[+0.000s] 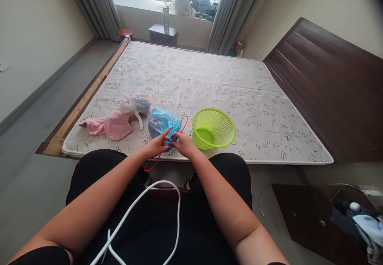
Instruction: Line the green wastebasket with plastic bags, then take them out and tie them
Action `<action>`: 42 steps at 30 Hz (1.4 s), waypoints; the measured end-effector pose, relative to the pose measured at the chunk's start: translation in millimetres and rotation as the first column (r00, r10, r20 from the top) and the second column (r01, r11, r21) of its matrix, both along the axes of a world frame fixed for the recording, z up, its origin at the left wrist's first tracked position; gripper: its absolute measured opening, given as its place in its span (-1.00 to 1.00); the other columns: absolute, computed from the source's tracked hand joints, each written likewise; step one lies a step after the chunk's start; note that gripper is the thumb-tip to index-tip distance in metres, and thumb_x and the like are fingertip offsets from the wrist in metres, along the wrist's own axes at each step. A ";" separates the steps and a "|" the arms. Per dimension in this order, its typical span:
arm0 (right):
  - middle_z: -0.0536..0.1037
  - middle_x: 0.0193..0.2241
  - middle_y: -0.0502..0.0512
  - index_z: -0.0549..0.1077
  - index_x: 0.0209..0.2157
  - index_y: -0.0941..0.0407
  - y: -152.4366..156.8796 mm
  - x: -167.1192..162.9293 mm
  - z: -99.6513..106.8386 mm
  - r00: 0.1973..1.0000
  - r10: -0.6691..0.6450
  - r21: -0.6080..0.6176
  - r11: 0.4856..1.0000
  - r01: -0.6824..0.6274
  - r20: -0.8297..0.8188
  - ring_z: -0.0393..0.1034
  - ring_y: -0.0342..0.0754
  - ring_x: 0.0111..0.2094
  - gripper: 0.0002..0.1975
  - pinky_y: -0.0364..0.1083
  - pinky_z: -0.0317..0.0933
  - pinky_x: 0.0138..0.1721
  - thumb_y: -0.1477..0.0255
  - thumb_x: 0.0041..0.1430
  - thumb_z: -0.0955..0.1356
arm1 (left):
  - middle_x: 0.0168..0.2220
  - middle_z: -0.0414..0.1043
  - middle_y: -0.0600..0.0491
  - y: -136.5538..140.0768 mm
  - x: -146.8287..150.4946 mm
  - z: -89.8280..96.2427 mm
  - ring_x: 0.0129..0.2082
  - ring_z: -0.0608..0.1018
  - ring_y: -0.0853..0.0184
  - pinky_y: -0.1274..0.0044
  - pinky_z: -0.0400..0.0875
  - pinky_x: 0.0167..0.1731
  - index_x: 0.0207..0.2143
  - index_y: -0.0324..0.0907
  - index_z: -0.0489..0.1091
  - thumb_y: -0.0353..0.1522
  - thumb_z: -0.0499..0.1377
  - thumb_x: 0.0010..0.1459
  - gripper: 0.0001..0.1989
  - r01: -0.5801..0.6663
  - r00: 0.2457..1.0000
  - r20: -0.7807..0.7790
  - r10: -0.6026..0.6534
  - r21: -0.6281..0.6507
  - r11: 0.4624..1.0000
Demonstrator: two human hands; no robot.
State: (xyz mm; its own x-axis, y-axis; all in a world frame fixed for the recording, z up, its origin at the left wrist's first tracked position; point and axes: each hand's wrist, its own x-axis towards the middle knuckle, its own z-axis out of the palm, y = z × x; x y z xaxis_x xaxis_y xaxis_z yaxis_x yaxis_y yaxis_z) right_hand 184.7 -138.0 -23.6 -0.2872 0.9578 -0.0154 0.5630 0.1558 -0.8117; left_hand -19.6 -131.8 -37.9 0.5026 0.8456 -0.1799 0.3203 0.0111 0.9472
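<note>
A blue translucent plastic bag (161, 120) with red drawstrings rests on the near edge of the mattress, something dark and reddish showing through it. My left hand (157, 144) and my right hand (183, 143) meet at its gathered neck, fingers closed on the plastic. One red drawstring loop (184, 123) sticks up beside my right hand; another hangs below my left. Just right of the bag stands a lime-green plastic basket (214, 127), upright, with nothing seen inside. To the left lie a knotted clear plastic bag (136, 104) with items in it and a pink cloth (112, 126).
The letter-patterned mattress (191, 77) spreads ahead, with a wooden bed rail (95, 85) at left and a dark headboard (326, 77) at right. A white cable (178, 217) loops over my lap. A dark cabinet (302, 213) stands at lower right. Beyond the bed is a nightstand (158, 37).
</note>
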 end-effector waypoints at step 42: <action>0.43 -0.43 -0.09 0.42 -0.04 0.05 -2.3 -37.7 14.0 0.977 -0.208 -0.118 0.972 0.202 -0.040 0.36 -0.03 -0.36 -0.65 -0.06 0.27 -0.22 0.50 0.10 0.33 | -0.49 0.35 0.17 10.7 -20.1 1.7 -0.49 0.39 0.40 0.55 0.27 -0.39 0.02 -0.11 0.55 -0.16 0.29 0.20 -0.61 -0.233 0.936 -0.177 0.305 0.340 0.911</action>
State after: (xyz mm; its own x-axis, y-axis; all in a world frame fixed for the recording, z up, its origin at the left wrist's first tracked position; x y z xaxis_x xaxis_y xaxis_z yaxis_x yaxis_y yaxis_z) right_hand 147.0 -140.3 -9.6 -0.0883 0.9892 -0.1167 0.5305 -0.0525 -0.8460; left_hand -39.7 -121.1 -36.1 0.2257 0.9737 0.0325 0.5478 -0.1544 0.8223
